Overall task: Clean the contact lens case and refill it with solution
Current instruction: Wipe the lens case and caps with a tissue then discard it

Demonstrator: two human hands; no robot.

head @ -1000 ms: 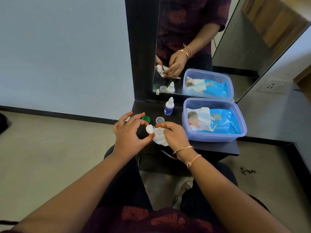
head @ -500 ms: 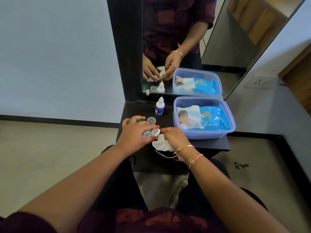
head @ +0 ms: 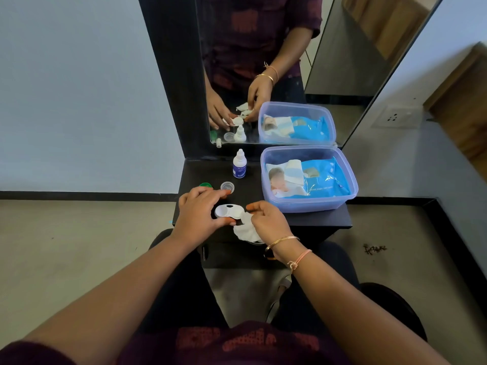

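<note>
A white contact lens case [head: 228, 210] with two open wells sits over the small black shelf [head: 311, 219]. My left hand [head: 199, 213] grips it from the left, thumb at its near edge. My right hand [head: 266, 219] pinches a crumpled white wipe [head: 245, 230] just right of the case. A green cap [head: 205, 185] and a clear cap [head: 227, 186] lie behind my left hand. The small white solution bottle [head: 239, 164] with a blue label stands upright further back.
A clear plastic tub [head: 308, 205] holding a blue pack of wet wipes [head: 324, 180] fills the shelf's right half. A black-framed mirror [head: 263, 61] rises behind the shelf and reflects my hands. Bare floor lies on both sides.
The case has turned so both open wells face up. My right hand has shifted a little away from it with the wipe. The camera has tilted slightly.
</note>
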